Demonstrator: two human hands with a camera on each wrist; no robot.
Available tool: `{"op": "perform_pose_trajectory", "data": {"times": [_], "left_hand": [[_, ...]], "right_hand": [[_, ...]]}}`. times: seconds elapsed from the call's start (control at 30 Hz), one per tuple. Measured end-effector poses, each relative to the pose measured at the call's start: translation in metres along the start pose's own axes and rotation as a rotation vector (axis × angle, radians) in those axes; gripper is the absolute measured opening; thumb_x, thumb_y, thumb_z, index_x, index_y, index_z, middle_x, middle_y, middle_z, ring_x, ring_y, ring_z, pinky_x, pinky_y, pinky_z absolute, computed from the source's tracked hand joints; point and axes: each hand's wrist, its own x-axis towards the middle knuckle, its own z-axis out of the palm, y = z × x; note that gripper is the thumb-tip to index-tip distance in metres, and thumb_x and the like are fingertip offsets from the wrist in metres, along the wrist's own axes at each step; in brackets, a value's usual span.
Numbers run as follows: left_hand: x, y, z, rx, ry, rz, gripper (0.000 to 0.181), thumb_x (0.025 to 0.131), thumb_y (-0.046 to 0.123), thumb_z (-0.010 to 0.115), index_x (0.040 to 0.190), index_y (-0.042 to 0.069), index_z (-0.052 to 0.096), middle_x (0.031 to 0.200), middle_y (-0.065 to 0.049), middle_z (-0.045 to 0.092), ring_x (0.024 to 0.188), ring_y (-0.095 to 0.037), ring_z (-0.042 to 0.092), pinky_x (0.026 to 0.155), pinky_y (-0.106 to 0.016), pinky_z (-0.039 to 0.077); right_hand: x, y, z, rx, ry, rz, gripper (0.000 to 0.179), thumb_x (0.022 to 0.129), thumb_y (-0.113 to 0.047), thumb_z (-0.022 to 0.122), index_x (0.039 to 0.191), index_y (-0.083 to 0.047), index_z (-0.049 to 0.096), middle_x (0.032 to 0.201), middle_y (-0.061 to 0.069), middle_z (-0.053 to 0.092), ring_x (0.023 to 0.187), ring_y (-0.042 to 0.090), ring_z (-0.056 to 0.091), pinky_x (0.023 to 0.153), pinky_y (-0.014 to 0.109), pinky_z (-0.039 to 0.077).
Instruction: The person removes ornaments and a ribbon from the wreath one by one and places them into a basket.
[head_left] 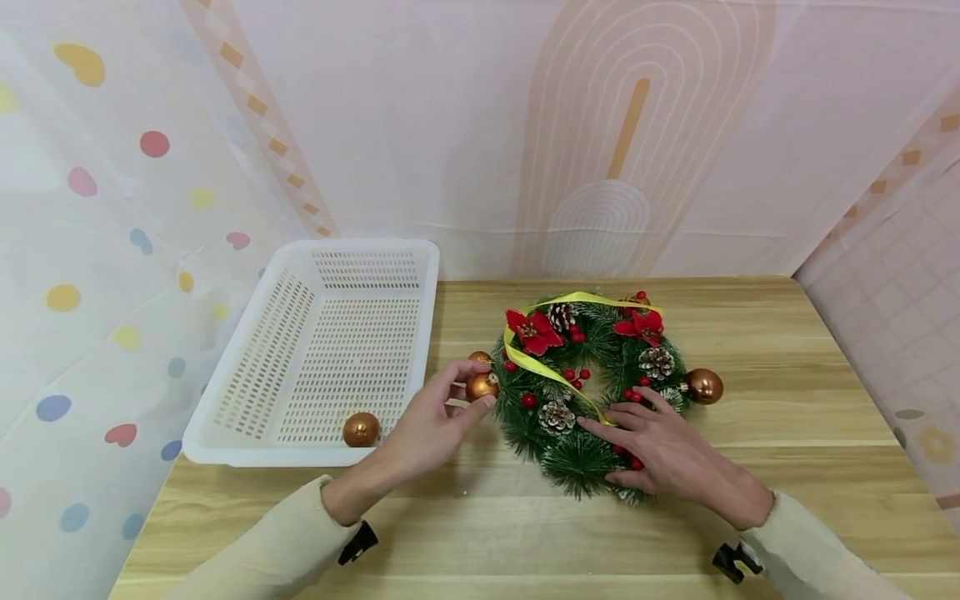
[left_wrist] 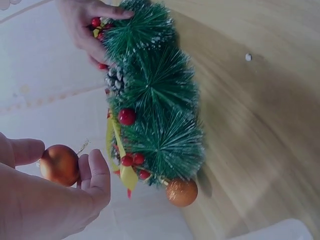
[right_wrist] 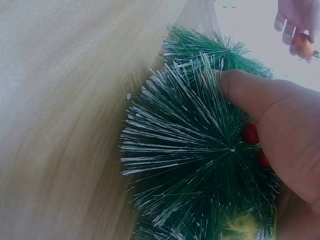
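Head view: wreath (head_left: 581, 467) lies flat on the table (head_left: 540, 542), red flowers at its 11 and 1 o'clock, yellow ribbon (head_left: 540, 367) looped over the top. Left hand (head_left: 435, 421) at the wreath's 9 o'clock; thumb and fingers hold a copper bauble (head_left: 482, 387), closed to its width. Right hand (head_left: 663, 450) rests on the wreath at 4 o'clock, fingers spread; ribbon end meets its fingertips. Another bauble (head_left: 703, 387) sits at 3 o'clock, just outside the bristles. White basket (head_left: 348, 358) stands beyond the left hand, toward 10 o'clock, with one loose bauble (head_left: 361, 429) at its 5 o'clock.

Left wrist view: resolves what the head view overlaps. Held bauble is apart from the wreath, a gold cord (left_wrist: 84, 146) trailing from it; a glittered bauble (left_wrist: 182, 192), mostly covered in the head view, hangs at the wreath's edge.

Right wrist view: only here is the right thumb (right_wrist: 250, 92) seen close, lying against frosted bristles; red berries (right_wrist: 250, 133) show beside the palm. Remaining right fingers out of sight in this view.
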Motion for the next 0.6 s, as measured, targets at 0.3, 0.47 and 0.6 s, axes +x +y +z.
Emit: {"op": "perform_pose_trajectory", "data": {"times": [0.3, 0.47, 0.6], "left_hand": [[0.001, 0.004, -0.016, 0.044, 0.054, 0.023, 0.035, 0.096, 0.016, 0.065, 0.130, 0.012, 0.055, 0.117, -0.006, 0.061, 0.105, -0.021, 0.058, 0.088, -0.037, 0.052], [0.000, 0.005, -0.024, 0.054, 0.076, 0.034, 0.035, 0.096, 0.014, 0.065, 0.130, 0.010, 0.055, 0.116, -0.007, 0.061, 0.103, -0.021, 0.058, 0.087, -0.037, 0.052], [-0.003, 0.006, -0.031, 0.066, 0.082, 0.023, 0.035, 0.097, 0.016, 0.064, 0.131, 0.013, 0.054, 0.117, -0.005, 0.060, 0.104, -0.021, 0.057, 0.086, -0.038, 0.051]], "right_hand": [[0.000, 0.000, 0.000, -0.002, 0.002, -0.005, 0.079, 0.074, -0.052, 0.081, 0.141, -0.020, 0.056, 0.119, 0.009, 0.070, 0.111, 0.027, 0.064, 0.103, 0.059, 0.037], [0.000, 0.000, 0.000, -0.003, 0.008, -0.006, 0.079, 0.074, -0.053, 0.081, 0.141, -0.020, 0.056, 0.119, 0.008, 0.070, 0.111, 0.026, 0.064, 0.103, 0.059, 0.036], [0.000, 0.000, 0.001, 0.005, 0.001, 0.005, 0.080, 0.073, -0.053, 0.081, 0.141, -0.020, 0.056, 0.120, 0.008, 0.070, 0.112, 0.026, 0.063, 0.105, 0.059, 0.034]]}}
